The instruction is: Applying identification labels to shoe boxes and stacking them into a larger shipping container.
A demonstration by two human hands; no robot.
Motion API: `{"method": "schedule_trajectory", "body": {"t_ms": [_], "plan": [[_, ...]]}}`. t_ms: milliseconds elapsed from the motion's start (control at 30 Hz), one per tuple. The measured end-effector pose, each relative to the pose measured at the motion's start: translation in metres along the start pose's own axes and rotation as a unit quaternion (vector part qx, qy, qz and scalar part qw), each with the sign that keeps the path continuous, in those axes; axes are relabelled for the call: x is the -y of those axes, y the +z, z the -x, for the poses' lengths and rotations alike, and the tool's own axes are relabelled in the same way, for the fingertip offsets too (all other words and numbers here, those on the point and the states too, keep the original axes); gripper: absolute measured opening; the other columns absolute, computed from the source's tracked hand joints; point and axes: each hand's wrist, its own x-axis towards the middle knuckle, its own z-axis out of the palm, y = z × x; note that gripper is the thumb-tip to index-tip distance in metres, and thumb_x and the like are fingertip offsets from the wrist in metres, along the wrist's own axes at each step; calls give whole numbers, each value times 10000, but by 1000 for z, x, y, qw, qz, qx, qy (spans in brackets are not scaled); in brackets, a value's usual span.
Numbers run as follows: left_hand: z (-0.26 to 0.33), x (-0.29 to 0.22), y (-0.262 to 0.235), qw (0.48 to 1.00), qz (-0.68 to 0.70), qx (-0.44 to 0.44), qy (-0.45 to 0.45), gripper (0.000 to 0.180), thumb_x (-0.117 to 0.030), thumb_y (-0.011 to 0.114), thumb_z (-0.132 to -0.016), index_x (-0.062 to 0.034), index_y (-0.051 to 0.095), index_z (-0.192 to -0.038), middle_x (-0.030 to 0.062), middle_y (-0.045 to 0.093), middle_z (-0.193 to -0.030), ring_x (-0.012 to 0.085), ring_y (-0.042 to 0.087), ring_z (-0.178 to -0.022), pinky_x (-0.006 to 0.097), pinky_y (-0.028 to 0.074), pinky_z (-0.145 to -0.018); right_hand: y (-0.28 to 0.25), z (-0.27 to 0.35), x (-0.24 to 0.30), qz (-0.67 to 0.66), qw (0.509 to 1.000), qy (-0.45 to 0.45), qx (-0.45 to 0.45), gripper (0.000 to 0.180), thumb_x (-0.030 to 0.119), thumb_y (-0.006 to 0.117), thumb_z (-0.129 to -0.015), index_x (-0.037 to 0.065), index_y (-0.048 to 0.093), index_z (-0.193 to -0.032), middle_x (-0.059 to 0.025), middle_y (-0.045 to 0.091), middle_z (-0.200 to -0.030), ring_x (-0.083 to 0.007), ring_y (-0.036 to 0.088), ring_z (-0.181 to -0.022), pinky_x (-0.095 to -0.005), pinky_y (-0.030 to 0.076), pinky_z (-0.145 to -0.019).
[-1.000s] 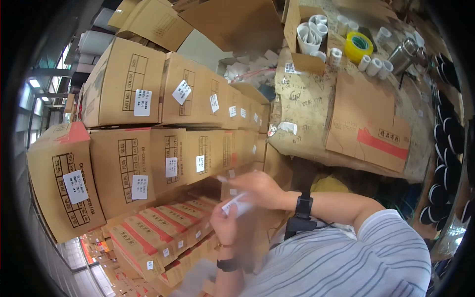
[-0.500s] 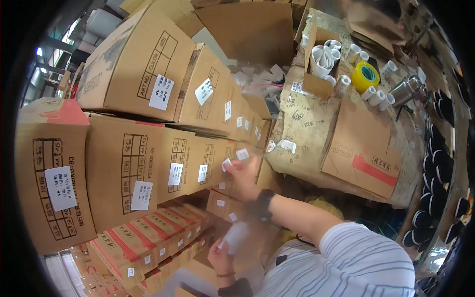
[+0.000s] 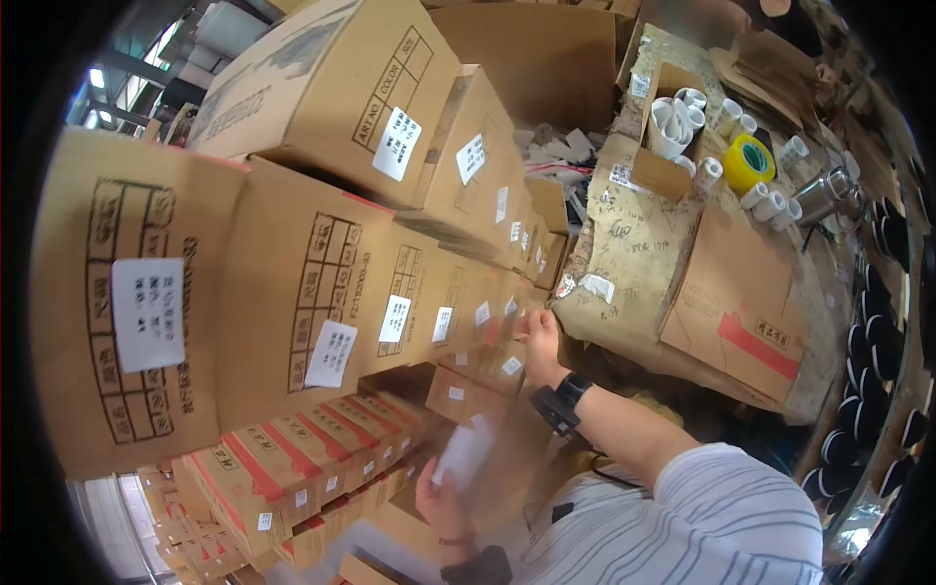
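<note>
White and blurred, the label sheet (image 3: 466, 453) is sitting at six o'clock, low in the picture, pinched between thumb and fingers of the left hand (image 3: 441, 502). The blur is suggesting it is moving, so a loose pinch could be letting it slip or fold onto its own sticky side. Farther up, near the centre, the right hand (image 3: 542, 336), with a black watch (image 3: 558, 405) on its wrist, is pressing closed fingertips against the face of a box (image 3: 507, 336) in the row; whether a label is under the fingers I cannot tell. Pressing at arm's length like this is risking a crooked or half-stuck label that is peeling later. The stack (image 3: 322, 292) at nine o'clock is leaning close and tall, and a hard push may be shifting the smaller boxes. Beyond, at one o'clock, paper rolls (image 3: 673, 112), a yellow tape roll (image 3: 749, 163) and a steel flask (image 3: 829, 193) are crowding the cardboard-covered table (image 3: 634, 263), where a swinging elbow could be knocking them off
</note>
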Motion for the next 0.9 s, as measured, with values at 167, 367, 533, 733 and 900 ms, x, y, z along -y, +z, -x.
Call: {"method": "schedule_trajectory", "body": {"t_ms": [167, 367, 533, 733, 900], "plan": [[-14, -2, 19, 995, 59, 65, 38, 300, -6, 534, -837, 34, 466, -1127, 152, 548, -1060, 225, 568, -941, 349, 483, -814, -7, -29, 0, -144, 987, 69, 30, 335, 299, 394, -926, 15, 450, -1094, -119, 565, -987, -178, 528, -900, -328, 425, -761], [-6, -21, 34, 986, 122, 98, 53, 303, -10, 541, -833, 37, 467, -1124, 142, 552, -1043, 220, 572, -927, 335, 494, -796, -3, -1, -17, 170, 978, 57, 109, 701, 491, 349, -893, 88, 75, -1397, -114, 273, -1382, -236, 302, -1235, -343, 258, -1001], [-21, -22, 25, 986, 101, 100, 89, 316, -22, 522, -844, 61, 449, -1140, 156, 548, -1029, 213, 565, -911, 322, 470, -803, 2, 21, 44, 123, 979, -13, 161, 728, 529, 315, -885, 73, 68, -1395, -144, 237, -1412, -246, 245, -1292, -330, 205, -1036], [-18, -49, 56, 977, 129, 138, 102, 341, -11, 521, -851, 51, 431, -1174, 170, 547, -1055, 206, 570, -928, 321, 473, -813, -2, 53, 41, 209, 924, -93, 307, 651, 511, 267, -911, 59, 165, -1368, -133, 229, -1409, -224, 206, -1305, -346, 167, -1058], [-16, -62, 65, 965, 117, 165, 168, 325, 1, 528, -842, 57, 453, -1154, 143, 563, -1035, 178, 563, -925, 298, 454, -827, -25, 93, 142, -33, 885, 39, 462, 643, 422, 391, -912, 14, 182, -1363, -103, 332, -1365, -201, 338, -1225, -309, 240, -1024]]}}
